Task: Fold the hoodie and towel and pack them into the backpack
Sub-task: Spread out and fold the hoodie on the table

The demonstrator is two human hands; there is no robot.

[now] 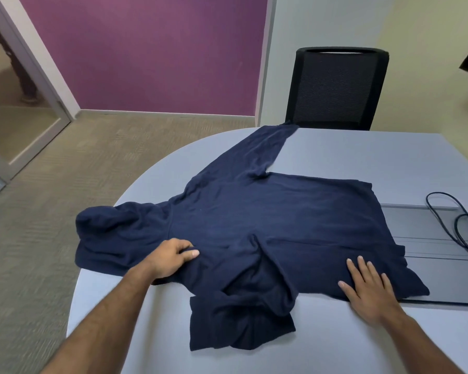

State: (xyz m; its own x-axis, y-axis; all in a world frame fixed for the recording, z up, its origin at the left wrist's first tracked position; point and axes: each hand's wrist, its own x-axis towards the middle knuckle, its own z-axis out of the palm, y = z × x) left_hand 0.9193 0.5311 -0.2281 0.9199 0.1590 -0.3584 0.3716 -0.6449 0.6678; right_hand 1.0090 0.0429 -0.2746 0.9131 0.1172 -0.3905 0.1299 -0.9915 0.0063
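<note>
A navy blue hoodie (268, 217) lies spread flat on the grey table (349, 155), its hood at the left near the table's rounded edge. One sleeve stretches toward the far edge; the other is bunched up at the near side. My left hand (170, 256) pinches the fabric at the near shoulder, close to the hood. Fingers spread, my right hand (368, 288) lies flat on the hem end of the hoodie at the right. No towel or backpack is in view.
A black mesh chair (338, 87) stands at the table's far side. Black cables (459, 225) lie over a grey panel in the table at the right. The floor to the left is carpeted, with a glass door beyond it.
</note>
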